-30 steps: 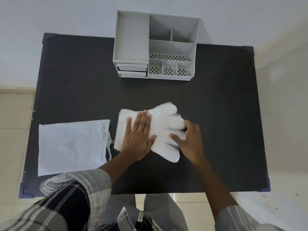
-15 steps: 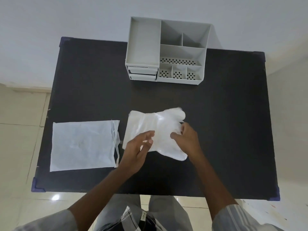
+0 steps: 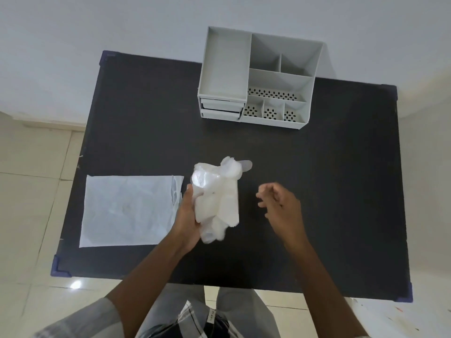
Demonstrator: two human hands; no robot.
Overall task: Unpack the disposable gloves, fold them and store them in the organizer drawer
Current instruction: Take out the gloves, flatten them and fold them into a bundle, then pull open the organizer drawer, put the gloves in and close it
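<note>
A bunched stack of translucent white disposable gloves [image 3: 216, 198] is lifted off the black table [image 3: 317, 191], gripped from the left side by my left hand [image 3: 186, 220]. Some glove fingertips stick out at its upper right. My right hand [image 3: 280, 203] hovers to the right of the gloves with loosely curled fingers, apart from them and holding nothing. The grey desk organizer [image 3: 258, 79] stands at the table's far edge; its two small drawers [image 3: 220, 109] at the lower left front are shut.
The flat white packaging bag [image 3: 129, 211] lies on the left part of the table, just left of my left hand. Purple corner guards [image 3: 59, 267] mark the table corners. Tiled floor surrounds the table, with a white wall behind.
My left hand went from pressing the gloves flat to gathering and lifting them off the table. My right hand let go of the glove fingers and drew away to the right.
</note>
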